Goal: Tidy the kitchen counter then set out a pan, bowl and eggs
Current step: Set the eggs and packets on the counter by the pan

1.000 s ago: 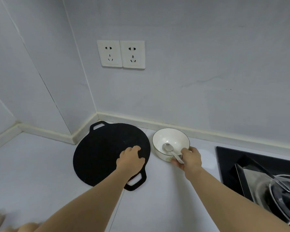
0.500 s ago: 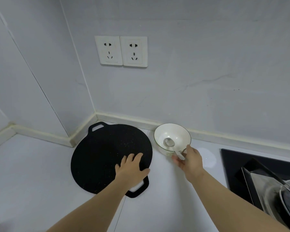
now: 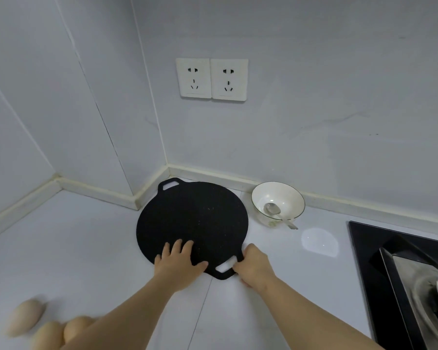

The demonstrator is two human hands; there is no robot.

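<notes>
Both hands now work the flat round black pan on the white surface: the left hand presses flat, while the right hand, gone from the white ceramic bowl just right of the pan, curls its grip round the near handle, likely to reposition it.

I read no text here. The pan is plain black, with no brand I can make out. The bowl has a faint mark low on its outer wall, too small to read. The wall sockets show only slots, no lettering I can see. The hob has no legible print.
</notes>
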